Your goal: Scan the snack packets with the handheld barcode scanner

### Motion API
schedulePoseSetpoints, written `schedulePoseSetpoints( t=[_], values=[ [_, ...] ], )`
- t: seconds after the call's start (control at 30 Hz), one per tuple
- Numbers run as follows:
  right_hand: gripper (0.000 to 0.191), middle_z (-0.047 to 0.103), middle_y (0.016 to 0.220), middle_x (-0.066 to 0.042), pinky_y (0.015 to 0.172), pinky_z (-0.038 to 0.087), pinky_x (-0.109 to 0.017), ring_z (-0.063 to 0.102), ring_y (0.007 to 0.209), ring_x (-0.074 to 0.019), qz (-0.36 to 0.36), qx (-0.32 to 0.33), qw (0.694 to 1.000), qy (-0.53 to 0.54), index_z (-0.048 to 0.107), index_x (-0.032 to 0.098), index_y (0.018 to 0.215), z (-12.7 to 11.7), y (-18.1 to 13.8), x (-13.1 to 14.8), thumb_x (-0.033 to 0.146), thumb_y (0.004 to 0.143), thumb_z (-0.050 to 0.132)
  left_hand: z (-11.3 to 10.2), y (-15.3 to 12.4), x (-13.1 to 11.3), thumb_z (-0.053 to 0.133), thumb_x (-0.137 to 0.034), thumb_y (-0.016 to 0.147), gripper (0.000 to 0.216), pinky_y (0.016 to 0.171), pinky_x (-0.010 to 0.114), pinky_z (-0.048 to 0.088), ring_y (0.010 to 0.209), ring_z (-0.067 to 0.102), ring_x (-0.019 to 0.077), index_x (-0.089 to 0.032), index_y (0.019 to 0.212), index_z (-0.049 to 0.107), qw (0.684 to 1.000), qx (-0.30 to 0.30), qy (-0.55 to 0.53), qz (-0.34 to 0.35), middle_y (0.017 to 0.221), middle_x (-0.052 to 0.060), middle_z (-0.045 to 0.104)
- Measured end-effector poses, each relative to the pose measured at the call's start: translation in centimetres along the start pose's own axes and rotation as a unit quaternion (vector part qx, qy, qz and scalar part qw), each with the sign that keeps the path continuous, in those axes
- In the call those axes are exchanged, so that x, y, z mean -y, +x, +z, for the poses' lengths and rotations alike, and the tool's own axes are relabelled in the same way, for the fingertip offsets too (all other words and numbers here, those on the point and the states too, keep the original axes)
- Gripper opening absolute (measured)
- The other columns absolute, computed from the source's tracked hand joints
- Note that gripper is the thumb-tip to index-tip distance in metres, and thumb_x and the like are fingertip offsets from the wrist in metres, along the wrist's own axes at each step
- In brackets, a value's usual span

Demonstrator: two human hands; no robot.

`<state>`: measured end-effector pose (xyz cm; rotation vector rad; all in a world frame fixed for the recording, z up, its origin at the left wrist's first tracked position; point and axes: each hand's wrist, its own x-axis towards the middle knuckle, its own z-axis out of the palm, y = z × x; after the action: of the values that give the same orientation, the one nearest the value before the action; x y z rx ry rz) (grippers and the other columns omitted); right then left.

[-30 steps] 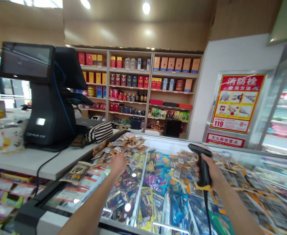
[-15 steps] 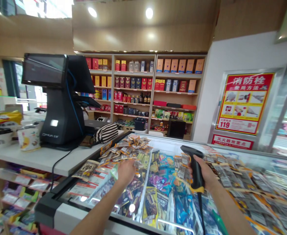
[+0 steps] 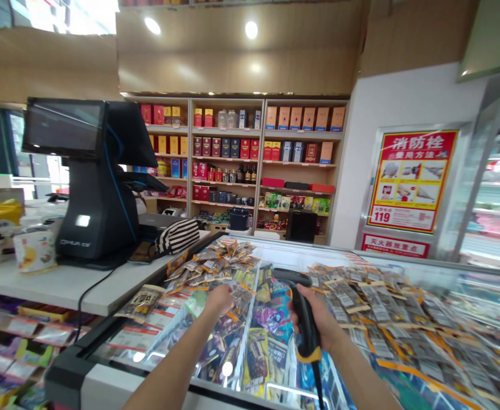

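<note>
A black till (image 3: pixel 91 188) with a dark screen is set on the white counter (image 3: pixel 62 282), at the freezer's left edge. A striped pouch (image 3: pixel 177 236) is laid beside its base, near the freezer's far left corner, and cups (image 3: pixel 34 250) are stood at the counter's left end. Boxed goods are stacked on shelves (image 3: pixel 237 159) behind, and a red poster (image 3: pixel 410 179) is hung on the wall to the right.

The glass lid of the freezer (image 3: pixel 292 256) is strewn with small snack packets (image 3: pixel 216 262), heaped toward the far left corner. The left hand (image 3: pixel 220 299) is laid on these packets, fingers curled; whether one is gripped cannot be told. A scanner (image 3: pixel 303 310), black with a yellow band at its grip, is clasped in the right hand (image 3: pixel 318 324) above the lid's middle, its head turned toward the left hand.
</note>
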<state>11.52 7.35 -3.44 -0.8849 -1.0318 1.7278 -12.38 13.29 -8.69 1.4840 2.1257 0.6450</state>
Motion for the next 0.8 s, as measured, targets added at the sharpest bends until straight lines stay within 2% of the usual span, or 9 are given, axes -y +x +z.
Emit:
schedulePoseSetpoints(
  t=[0.13,0.3,0.4,0.5,0.57,0.8],
  values=[
    [0.03,0.056,0.05,0.001,0.03,0.037,-0.019,0.046,0.032,-0.007,-0.002,0.009,1.0,0.007,0.051,0.015,0.074,0.9,-0.5,-0.2,0.044,0.066,0.047,0.0,-0.1,-0.8,0.044,-0.029,0.075,0.03,0.072,0.034,0.042,0.088,0.05,0.0168,-0.016,0.101,0.046,0.998,0.005,-0.06,-0.025,0.102,0.005,0.049],
    [0.03,0.056,0.05,0.001,0.03,0.037,-0.019,0.047,0.034,-0.0076,0.011,0.02,0.999,0.035,0.051,0.015,0.076,0.6,-0.6,0.1,0.043,0.066,0.046,-0.1,-0.4,-1.8,0.042,-0.03,0.076,0.03,0.07,0.034,0.043,0.083,0.051,0.0151,-0.014,0.1,0.047,0.988,-0.012,-0.15,-0.015,0.099,0.005,0.05],
    [0.032,0.055,0.049,0.001,0.031,0.038,-0.019,0.047,0.034,-0.0078,0.015,0.02,0.999,0.047,0.052,0.015,0.078,0.4,-0.4,0.4,0.044,0.066,0.045,-0.1,-0.3,-2.5,0.044,-0.027,0.075,0.027,0.062,0.029,0.044,0.073,0.053,0.0119,-0.013,0.098,0.047,0.981,-0.044,-0.191,-0.007,0.087,0.004,0.054],
    [0.034,0.054,0.047,0.001,0.031,0.038,-0.019,0.046,0.033,-0.0077,0.014,0.033,0.998,0.053,0.052,0.014,0.077,0.5,-0.2,0.8,0.045,0.067,0.044,0.0,-0.1,-3.1,0.053,-0.019,0.067,0.027,0.053,0.022,0.04,0.065,0.054,0.0124,-0.012,0.094,0.049,0.973,-0.078,-0.217,-0.004,0.073,0.002,0.057],
    [0.033,0.055,0.05,0.001,0.032,0.038,-0.02,0.047,0.035,-0.0079,0.01,0.049,0.997,0.061,0.052,0.014,0.078,0.5,-0.1,1.1,0.045,0.067,0.045,0.2,0.1,-3.3,0.056,-0.016,0.064,0.029,0.051,0.021,0.038,0.064,0.054,0.0132,-0.012,0.091,0.051,0.97,-0.093,-0.227,-0.002,0.07,0.002,0.057],
    [0.032,0.054,0.048,0.001,0.032,0.039,-0.02,0.046,0.035,-0.0077,0.017,0.068,0.995,0.066,0.05,0.014,0.076,1.2,-0.3,1.3,0.044,0.068,0.043,0.4,-0.2,-4.0,0.043,-0.03,0.075,0.023,0.06,0.027,0.043,0.066,0.052,0.0095,-0.012,0.087,0.052,0.969,-0.082,-0.233,0.007,0.078,0.001,0.055]
  ],
)
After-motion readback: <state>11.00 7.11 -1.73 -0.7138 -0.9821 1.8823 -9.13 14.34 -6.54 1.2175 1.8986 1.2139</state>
